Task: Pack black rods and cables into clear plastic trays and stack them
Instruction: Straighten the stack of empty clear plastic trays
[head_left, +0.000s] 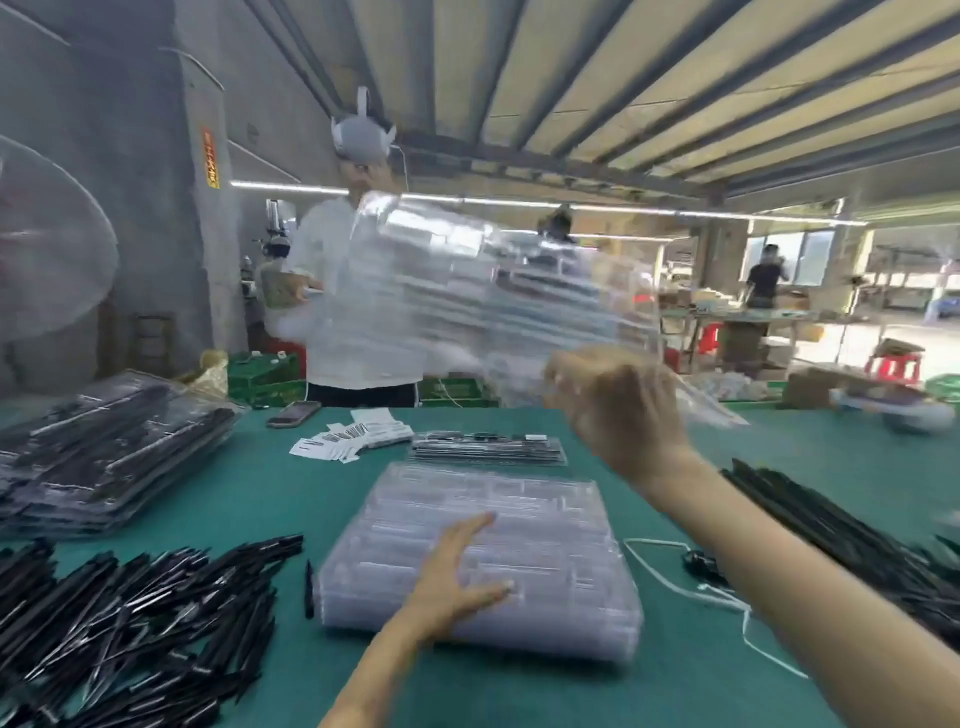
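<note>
At frame centre, left hand (457, 577) rests spread on stacked clear plastic trays (483, 561); right hand (618, 410) grips a raised, blurred clear tray bundle (467, 291).

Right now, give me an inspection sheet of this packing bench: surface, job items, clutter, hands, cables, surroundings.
Surface: green table, mat-covered.
Job's things: stack of empty clear trays at centre; lifted clear tray in the air, blurred; filled trays stacked far left; one packed tray behind the stack; loose black rods left, more rods right.
Clutter: paper labels, phone.
Grippers: left hand rests flat on the stack; right hand grips the lifted tray.
Cables: white cable with black plug, right of stack.
Surroundings: person in white opposite; green crates, red stools behind.
</note>
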